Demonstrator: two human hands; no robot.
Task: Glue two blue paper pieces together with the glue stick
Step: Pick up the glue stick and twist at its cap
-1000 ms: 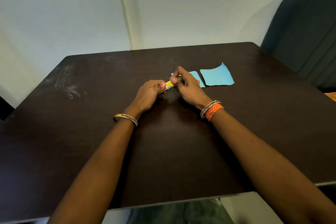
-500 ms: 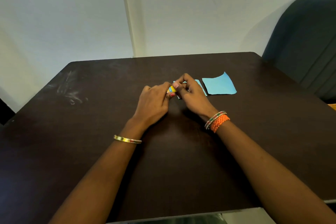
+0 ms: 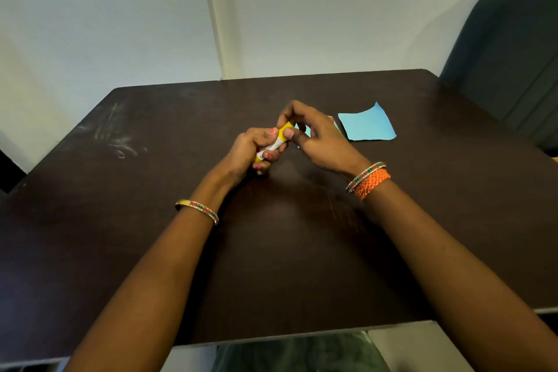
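A yellow and white glue stick (image 3: 279, 139) is held slanted above the middle of the dark table (image 3: 120, 235). My left hand (image 3: 252, 152) wraps around its lower body. My right hand (image 3: 314, 137) pinches its yellow upper end between thumb and fingers. One blue paper piece (image 3: 367, 125) lies flat on the table just right of my right hand. A second blue paper piece (image 3: 303, 130) lies behind my right hand, and only a sliver of it shows.
A dark padded chair (image 3: 507, 39) stands at the table's far right corner. White scuff marks (image 3: 117, 139) streak the table's left side. A pale wall runs behind the far edge. The near table edge is just above my lap.
The glue stick has tilted up from lying almost level to slanted. My left hand has turned and closed around its lower body. My right hand's fingers have lifted at its top end.
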